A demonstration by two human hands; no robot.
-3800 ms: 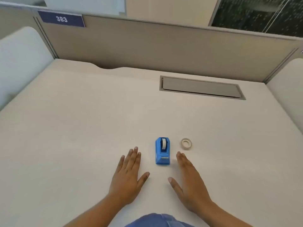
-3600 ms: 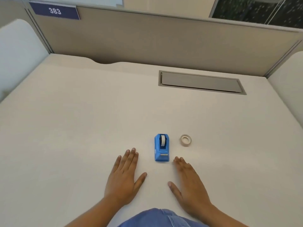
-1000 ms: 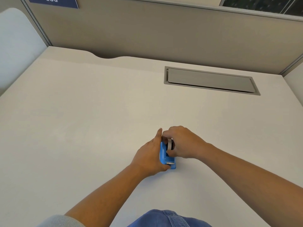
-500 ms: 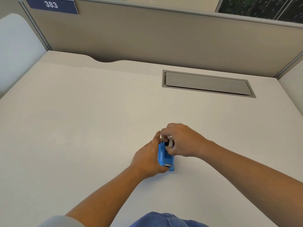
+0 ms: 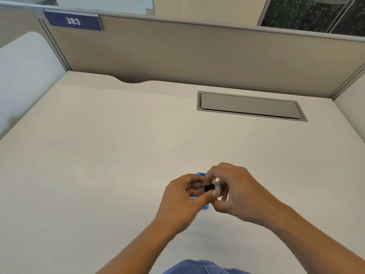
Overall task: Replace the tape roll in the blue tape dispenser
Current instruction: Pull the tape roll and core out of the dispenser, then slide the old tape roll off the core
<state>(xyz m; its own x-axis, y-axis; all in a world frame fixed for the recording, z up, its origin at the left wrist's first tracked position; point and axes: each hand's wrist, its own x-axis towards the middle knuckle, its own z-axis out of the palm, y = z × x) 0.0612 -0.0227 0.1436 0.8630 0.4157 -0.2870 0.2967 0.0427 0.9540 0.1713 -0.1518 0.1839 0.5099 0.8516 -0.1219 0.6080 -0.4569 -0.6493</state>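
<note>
Above the small blue plastic tape dispenser (image 5: 199,174):
Right hand (image 5: 235,189): fingers curled, pinching white tape roll (image 5: 216,187).
Left hand (image 5: 182,196): thumb and fingers pinching its black hub (image 5: 209,188).

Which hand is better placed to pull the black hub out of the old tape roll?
Probably the left hand. Its fingertips already meet at the black hub, which sticks out toward it, while the right hand is wrapped around the white tape roll and can brace it. The blue dispenser lies mostly hidden beneath both.
</note>
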